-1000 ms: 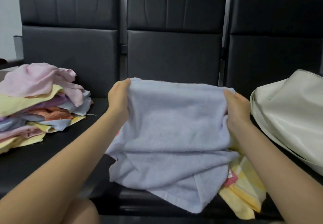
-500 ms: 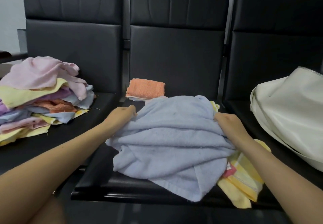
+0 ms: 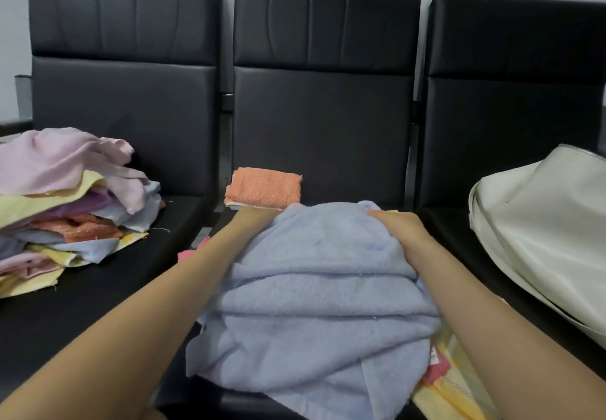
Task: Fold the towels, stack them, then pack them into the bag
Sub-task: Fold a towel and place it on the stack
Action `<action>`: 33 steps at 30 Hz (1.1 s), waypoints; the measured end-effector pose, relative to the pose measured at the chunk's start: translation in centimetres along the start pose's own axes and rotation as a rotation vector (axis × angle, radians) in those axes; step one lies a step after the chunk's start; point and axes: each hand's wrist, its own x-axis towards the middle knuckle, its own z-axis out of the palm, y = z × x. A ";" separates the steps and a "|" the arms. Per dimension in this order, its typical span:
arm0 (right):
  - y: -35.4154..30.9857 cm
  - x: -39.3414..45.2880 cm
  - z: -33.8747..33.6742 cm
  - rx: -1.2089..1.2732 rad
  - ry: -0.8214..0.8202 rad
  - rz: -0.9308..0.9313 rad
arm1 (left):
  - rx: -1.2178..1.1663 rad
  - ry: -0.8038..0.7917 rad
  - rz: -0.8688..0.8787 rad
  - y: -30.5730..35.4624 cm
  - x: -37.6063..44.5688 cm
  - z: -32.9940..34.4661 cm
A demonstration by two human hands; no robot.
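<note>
Pastel towels lie heaped and unfolded on the left seat, well apart from your hands. Your left hand reaches under the far left edge of the blue towel; its fingers are hidden by the cloth, so you cannot tell their grip. Just beyond it, a folded orange towel sits at the back of the middle seat. The blue towel lies bunched between your arms, ridges running left to right. Your right hand curls over its far right corner, fingers gripping cloth. Likely next, you draw that far edge toward you. The white bag waits on the right seat, nearer your right hand.
</note>
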 end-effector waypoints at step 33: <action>1.9 3.0 -1.9 0.127 0.335 -0.457 | -0.753 0.405 0.144 -2.9 2.8 -0.9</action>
